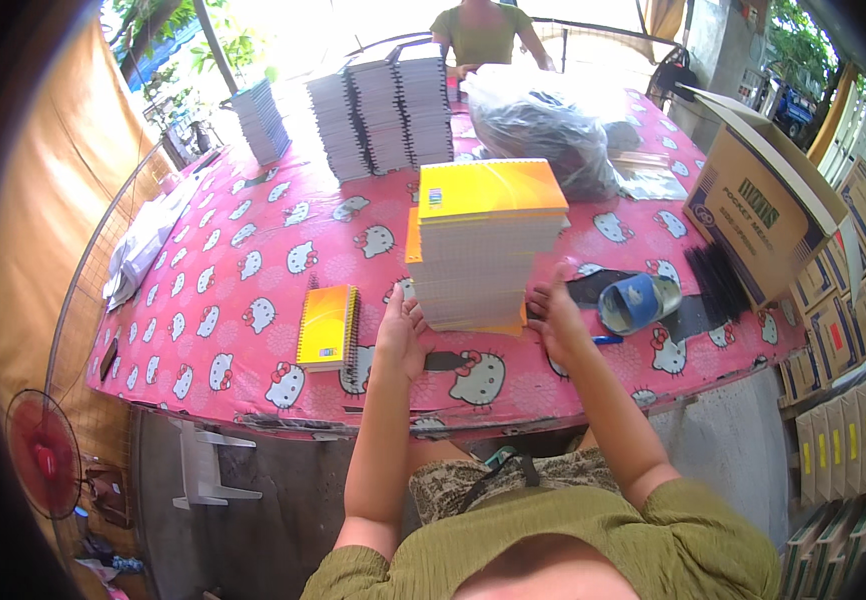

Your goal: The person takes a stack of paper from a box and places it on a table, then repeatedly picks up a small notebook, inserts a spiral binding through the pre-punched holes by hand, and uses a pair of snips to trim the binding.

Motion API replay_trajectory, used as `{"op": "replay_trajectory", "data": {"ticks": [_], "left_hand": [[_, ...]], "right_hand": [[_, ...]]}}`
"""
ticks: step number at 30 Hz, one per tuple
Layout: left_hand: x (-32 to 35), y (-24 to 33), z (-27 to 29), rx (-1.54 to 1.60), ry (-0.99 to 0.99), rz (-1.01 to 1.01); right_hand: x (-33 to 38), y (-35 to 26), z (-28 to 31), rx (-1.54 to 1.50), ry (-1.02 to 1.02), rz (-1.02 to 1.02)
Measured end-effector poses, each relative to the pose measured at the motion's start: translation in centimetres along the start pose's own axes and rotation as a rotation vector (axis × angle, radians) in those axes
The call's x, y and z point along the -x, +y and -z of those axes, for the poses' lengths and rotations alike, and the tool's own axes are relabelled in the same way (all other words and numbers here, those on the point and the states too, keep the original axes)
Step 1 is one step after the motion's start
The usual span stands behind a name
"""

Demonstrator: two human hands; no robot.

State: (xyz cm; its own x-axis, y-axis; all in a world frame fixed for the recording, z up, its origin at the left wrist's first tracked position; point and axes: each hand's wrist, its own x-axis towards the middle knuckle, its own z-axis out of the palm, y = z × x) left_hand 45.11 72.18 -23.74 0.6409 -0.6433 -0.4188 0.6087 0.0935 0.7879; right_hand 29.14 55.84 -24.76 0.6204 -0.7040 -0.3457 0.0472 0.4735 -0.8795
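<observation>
Nearest, the left hand (400, 335) and right hand (556, 318) press open-palmed against either side of a tall stack of yellow spiral notebooks (483, 245) on the pink patterned tablecloth (253, 250). Left of it lies a small yellow notebook pile (327, 328); farther back stand grey notebook stacks (383, 115).

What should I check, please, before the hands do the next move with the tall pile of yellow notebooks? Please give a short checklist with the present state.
1. Left hand against the left side of the tall notebook pile: ok.
2. Right hand at the pile's right side: ok, though firm contact cannot be told.
3. Pile straight: not ok, lower notebooks stick out to the left.
4. Small yellow notebook stack apart from the left hand: ok.
5. Blue tape roll close beside the right hand: not ok.
6. Grip under the pile: cannot tell.
</observation>
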Motion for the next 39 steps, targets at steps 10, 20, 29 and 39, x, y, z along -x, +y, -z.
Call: {"op": "replay_trajectory", "data": {"ticks": [10,20,29,39], "left_hand": [[-1.9,-1.4,-3.1,0.123,-0.043,0.008],[-7.9,0.2,-3.2,0.154,-0.175,-0.042],[-4.6,6.1,-2.9,-0.342,0.306,-0.791],[-3.9,11.6,-6.1,-0.315,-0.141,-0.509]], "right_hand": [[-4.5,-0.1,-2.8,0.062,-0.269,-0.059],[-7.3,-2.9,-4.8,0.129,-0.322,-0.005],[-9.7,-13.3,-0.4,0.275,-0.137,0.144],[-4.7,-19.3,-6.6,0.289,-0.417,-0.046]]}}
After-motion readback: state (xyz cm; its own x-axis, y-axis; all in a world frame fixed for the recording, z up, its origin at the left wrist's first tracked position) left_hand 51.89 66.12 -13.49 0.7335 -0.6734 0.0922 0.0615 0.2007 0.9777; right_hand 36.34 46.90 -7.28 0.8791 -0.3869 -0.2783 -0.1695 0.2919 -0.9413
